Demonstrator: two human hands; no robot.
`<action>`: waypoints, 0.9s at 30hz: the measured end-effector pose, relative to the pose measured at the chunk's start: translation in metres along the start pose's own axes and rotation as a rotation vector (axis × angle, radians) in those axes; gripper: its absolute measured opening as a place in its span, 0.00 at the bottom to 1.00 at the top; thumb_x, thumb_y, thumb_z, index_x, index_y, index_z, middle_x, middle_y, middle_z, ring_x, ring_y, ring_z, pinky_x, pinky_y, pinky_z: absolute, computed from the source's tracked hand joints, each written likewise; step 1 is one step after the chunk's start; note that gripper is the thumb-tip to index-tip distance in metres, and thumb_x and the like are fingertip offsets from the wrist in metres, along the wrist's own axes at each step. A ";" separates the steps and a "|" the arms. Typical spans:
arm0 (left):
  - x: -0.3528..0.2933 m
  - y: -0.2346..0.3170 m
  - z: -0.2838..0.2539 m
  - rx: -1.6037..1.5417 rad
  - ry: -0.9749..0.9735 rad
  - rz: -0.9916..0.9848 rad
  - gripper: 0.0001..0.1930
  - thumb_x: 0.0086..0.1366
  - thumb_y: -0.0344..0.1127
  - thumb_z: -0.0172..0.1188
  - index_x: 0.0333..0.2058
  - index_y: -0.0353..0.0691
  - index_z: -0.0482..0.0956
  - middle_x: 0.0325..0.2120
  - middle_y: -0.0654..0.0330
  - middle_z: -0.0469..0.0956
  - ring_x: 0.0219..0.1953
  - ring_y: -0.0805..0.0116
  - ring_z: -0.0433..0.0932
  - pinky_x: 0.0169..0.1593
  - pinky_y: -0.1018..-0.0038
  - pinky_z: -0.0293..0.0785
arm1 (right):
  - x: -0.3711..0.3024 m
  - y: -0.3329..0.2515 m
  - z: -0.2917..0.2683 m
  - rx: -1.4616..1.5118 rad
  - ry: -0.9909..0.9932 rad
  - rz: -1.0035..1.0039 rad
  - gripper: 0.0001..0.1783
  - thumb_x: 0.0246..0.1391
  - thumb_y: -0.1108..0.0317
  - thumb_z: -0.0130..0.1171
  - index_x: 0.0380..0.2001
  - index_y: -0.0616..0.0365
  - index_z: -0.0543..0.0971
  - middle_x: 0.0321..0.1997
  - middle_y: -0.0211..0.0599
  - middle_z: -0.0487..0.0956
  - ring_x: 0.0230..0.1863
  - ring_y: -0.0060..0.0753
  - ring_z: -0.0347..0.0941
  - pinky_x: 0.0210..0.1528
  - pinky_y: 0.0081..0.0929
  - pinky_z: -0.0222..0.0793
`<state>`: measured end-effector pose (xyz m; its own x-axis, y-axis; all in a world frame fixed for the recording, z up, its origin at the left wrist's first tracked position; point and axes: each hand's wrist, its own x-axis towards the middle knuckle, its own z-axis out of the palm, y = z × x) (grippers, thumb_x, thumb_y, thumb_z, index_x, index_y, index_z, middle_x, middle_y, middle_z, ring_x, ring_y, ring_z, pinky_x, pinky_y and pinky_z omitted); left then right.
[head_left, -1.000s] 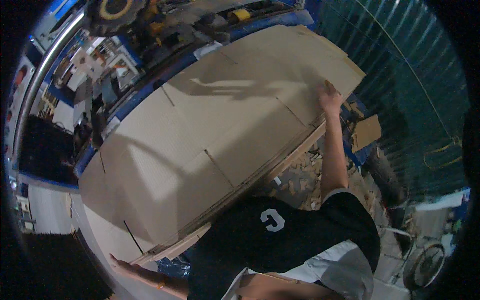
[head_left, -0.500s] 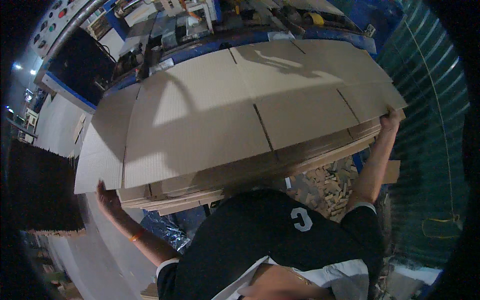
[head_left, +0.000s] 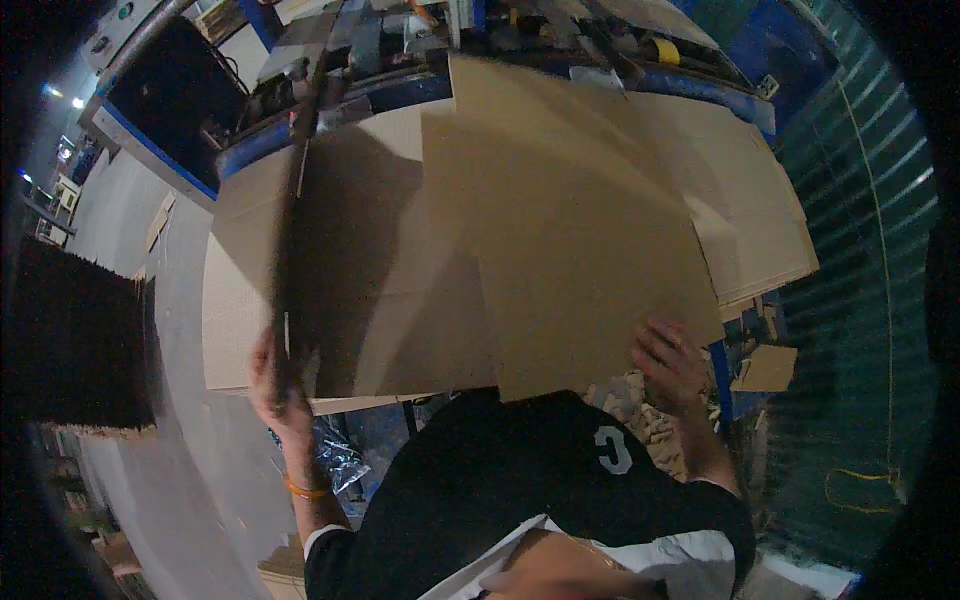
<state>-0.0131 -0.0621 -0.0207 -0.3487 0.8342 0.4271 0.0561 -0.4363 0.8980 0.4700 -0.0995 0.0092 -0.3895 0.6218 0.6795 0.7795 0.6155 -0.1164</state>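
Brown cardboard sheet [head_left: 590, 230]: tilted, plain-faced, pale light streak across.

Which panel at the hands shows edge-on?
The left panel, by the left hand: it shows only a narrow, dark, blurred strip, while the right panel, by the right hand, shows its broad brown face.

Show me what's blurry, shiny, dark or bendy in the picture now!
Head view: the left hand looks smeared; head view, left of the middle: dark shadow covers cardboard; head view, left rim: small lights glare; head view, right side: the green wall looks bent, with black corners around the picture.
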 end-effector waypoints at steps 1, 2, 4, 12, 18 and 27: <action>-0.004 0.008 0.013 0.342 -0.190 0.135 0.20 0.57 0.28 0.56 0.50 0.36 0.71 0.50 0.52 0.70 0.54 0.60 0.68 0.56 0.64 0.64 | -0.001 0.001 0.004 -0.019 -0.139 0.042 0.18 0.43 0.74 0.57 0.40 0.45 0.79 0.49 0.32 0.75 0.52 0.37 0.69 0.53 0.42 0.63; -0.005 0.014 0.027 0.653 -0.358 0.188 0.22 0.55 0.26 0.57 0.51 0.40 0.71 0.54 0.51 0.67 0.57 0.57 0.66 0.57 0.60 0.62 | -0.001 0.003 0.006 -0.024 -0.215 0.045 0.18 0.43 0.73 0.57 0.40 0.44 0.79 0.50 0.29 0.75 0.53 0.36 0.68 0.53 0.41 0.62; 0.001 0.019 0.050 1.054 -0.712 0.416 0.24 0.56 0.24 0.51 0.53 0.44 0.70 0.57 0.53 0.63 0.59 0.57 0.63 0.60 0.57 0.56 | -0.004 0.007 0.010 -0.030 -0.323 0.037 0.19 0.43 0.71 0.57 0.41 0.41 0.78 0.51 0.25 0.75 0.54 0.34 0.68 0.53 0.39 0.62; 0.034 0.022 0.075 1.145 -0.896 0.374 0.31 0.48 0.25 0.53 0.55 0.51 0.67 0.58 0.57 0.61 0.61 0.55 0.57 0.63 0.55 0.47 | 0.020 0.042 0.028 0.033 -0.287 -0.058 0.16 0.44 0.69 0.60 0.39 0.38 0.79 0.52 0.23 0.74 0.52 0.36 0.68 0.51 0.37 0.64; 0.056 0.024 0.085 1.121 -0.974 0.341 0.31 0.49 0.28 0.56 0.55 0.50 0.66 0.59 0.56 0.60 0.62 0.54 0.57 0.63 0.54 0.49 | 0.048 0.082 0.028 0.117 -0.573 -0.079 0.15 0.51 0.63 0.57 0.44 0.49 0.78 0.55 0.31 0.71 0.59 0.38 0.62 0.55 0.37 0.61; 0.177 -0.059 0.040 0.929 -0.332 -0.283 0.19 0.61 0.40 0.48 0.43 0.32 0.75 0.48 0.47 0.71 0.48 0.59 0.73 0.49 0.64 0.68 | 0.088 0.251 0.034 0.248 -0.052 1.249 0.20 0.57 0.56 0.48 0.46 0.58 0.75 0.43 0.43 0.77 0.43 0.43 0.74 0.45 0.34 0.68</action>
<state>-0.0409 0.1249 0.0064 -0.1927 0.9789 0.0680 0.7634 0.1060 0.6372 0.6146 0.1263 0.0156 0.5164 0.8561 -0.0183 0.5182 -0.3294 -0.7893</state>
